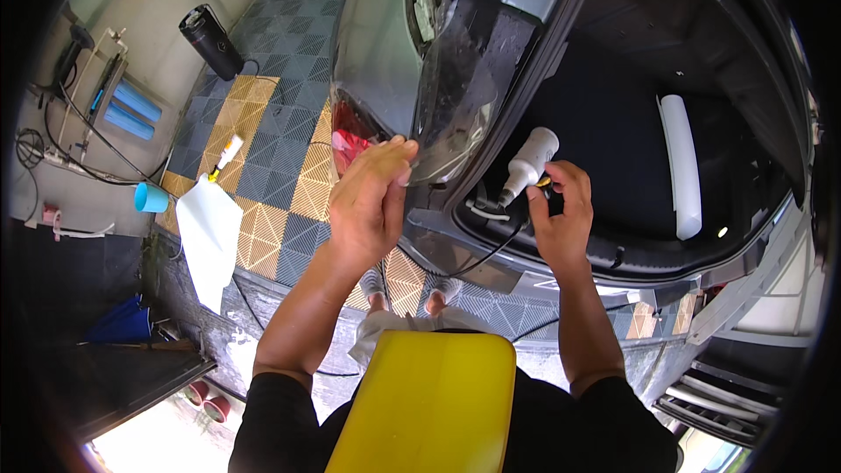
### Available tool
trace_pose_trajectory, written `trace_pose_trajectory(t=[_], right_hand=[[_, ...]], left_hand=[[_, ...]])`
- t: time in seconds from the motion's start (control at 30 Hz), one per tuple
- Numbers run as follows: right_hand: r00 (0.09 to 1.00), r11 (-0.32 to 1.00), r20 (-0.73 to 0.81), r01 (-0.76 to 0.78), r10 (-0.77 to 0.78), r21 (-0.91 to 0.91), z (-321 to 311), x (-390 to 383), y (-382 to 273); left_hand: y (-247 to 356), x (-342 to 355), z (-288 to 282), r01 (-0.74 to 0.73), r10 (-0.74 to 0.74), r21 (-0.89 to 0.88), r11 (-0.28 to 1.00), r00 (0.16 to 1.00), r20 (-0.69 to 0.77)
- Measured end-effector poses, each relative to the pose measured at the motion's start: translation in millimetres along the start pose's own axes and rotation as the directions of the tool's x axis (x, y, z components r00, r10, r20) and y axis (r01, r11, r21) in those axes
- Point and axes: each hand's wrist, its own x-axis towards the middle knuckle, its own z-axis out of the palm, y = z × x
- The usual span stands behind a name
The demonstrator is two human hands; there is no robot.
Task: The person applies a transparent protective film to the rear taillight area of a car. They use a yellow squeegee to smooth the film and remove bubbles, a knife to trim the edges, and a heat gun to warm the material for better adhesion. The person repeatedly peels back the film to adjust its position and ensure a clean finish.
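My left hand is closed, with thumb and fingers pinched at the edge of a clear film. The wrinkled film lies over the rear corner of a grey car, next to the red tail light. At the opening of the car's boot, my right hand is closed with its fingertips around a small yellow and black thing, mostly hidden by the fingers. Touching or just behind those fingertips is a tilted white bottle, its grey tip pointing down and left.
A white roll lies in the dark boot. Left on the tiled floor are a black cylinder and, nearer, a white sheet by a yellow-necked bottle. A yellow block sits before my chest. Cables cross the floor.
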Motion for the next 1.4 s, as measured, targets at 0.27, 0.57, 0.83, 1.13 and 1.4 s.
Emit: trace_pose_trajectory(t=[0.27, 0.57, 0.83, 1.13, 1.4], right_hand=[[0.789, 0.116, 0.462, -0.546, 0.406, 0.830, 71.5, 46.2, -116.0], [0.737, 0.012, 0.462, -0.537, 0.493, 0.844, 77.3, 43.5, -113.7], [0.761, 0.281, 0.345, -0.556, 0.549, 0.782, 81.9, 49.0, -124.0], [0.789, 0.041, 0.414, -0.483, 0.454, 0.874, 82.8, 38.2, -100.6], [0.778, 0.181, 0.378, -0.523, 0.502, 0.833, 77.4, 36.5, -108.3]], left_hand=[[-8.7, 1.8, 7.7, -0.152, 0.152, -0.035, 0.988, 0.988, -0.014], [-37.9, 9.4, -2.0, -0.234, 0.231, 0.065, 0.970, 0.972, 0.054], [-38.1, 4.1, 2.7, -0.241, 0.242, -0.028, 0.970, 0.970, 0.010], [-40.5, -0.8, 10.7, -0.281, 0.279, -0.032, 0.959, 0.959, -0.051], [-36.8, -1.1, 6.0, -0.286, 0.286, -0.015, 0.958, 0.958, -0.018]])
